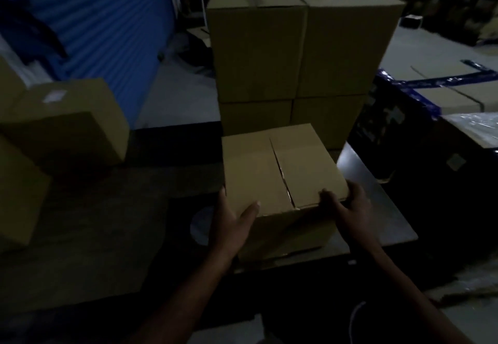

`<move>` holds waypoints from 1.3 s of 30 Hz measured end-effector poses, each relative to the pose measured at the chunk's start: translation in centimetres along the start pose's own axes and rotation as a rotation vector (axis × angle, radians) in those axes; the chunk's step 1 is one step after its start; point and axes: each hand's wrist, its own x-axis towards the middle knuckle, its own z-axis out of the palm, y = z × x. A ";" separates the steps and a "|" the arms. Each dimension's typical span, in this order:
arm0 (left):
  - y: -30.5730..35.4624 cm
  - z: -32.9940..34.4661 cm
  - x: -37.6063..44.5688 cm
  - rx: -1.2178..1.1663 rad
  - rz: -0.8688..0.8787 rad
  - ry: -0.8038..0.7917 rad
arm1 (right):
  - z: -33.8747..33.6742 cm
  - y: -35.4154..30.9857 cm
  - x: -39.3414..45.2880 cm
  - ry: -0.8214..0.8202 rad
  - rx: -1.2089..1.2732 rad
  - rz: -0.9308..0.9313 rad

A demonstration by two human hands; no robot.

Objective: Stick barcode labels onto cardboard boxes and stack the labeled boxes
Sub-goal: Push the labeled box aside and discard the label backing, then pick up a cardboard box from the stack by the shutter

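Since no label shows on top, you steady the box [280,168] | left hand [231,222], right hand [347,209] clasping near corners | surface [377,209].

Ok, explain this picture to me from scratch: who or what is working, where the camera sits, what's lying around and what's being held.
There is no machine here, only a person working with bare hands. The single picture comes from a camera worn on the person's head, looking forward and down, in dim light. The left hand and the right hand grip the near corners of a cardboard box, thumbs on top; its top flaps are closed, with a seam down the middle. It sits on a grey table. Behind it stands a stack of boxes, two wide. To the left is another box with a small white label on top. No label shows on the held box.
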 end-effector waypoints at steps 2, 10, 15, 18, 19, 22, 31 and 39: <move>0.0 -3.5 0.7 -0.020 -0.009 0.024 | 2.6 -1.8 -0.9 -0.049 0.053 -0.016; 0.3 -17.9 5.3 -0.033 0.064 0.151 | 15.2 -9.6 -2.1 -0.214 0.124 -0.081; 0.2 -24.5 9.7 0.006 0.056 0.090 | 21.9 -14.0 -1.3 -0.322 0.164 -0.084; -0.3 -26.9 12.8 0.073 0.053 0.044 | 24.5 -15.7 -0.5 -0.339 0.165 -0.077; -0.6 -27.3 13.9 0.097 0.048 0.045 | 25.1 -16.1 -0.2 -0.348 0.156 -0.079; -1.6 -28.1 17.0 0.161 0.021 0.040 | 26.9 -16.3 1.0 -0.373 0.049 -0.120; -3.5 -26.9 23.9 0.787 0.445 0.312 | 32.0 -14.6 2.7 -0.128 -0.559 -0.738; -1.4 -23.8 32.7 0.908 0.476 0.229 | 35.5 -16.1 10.2 -0.220 -0.573 -0.650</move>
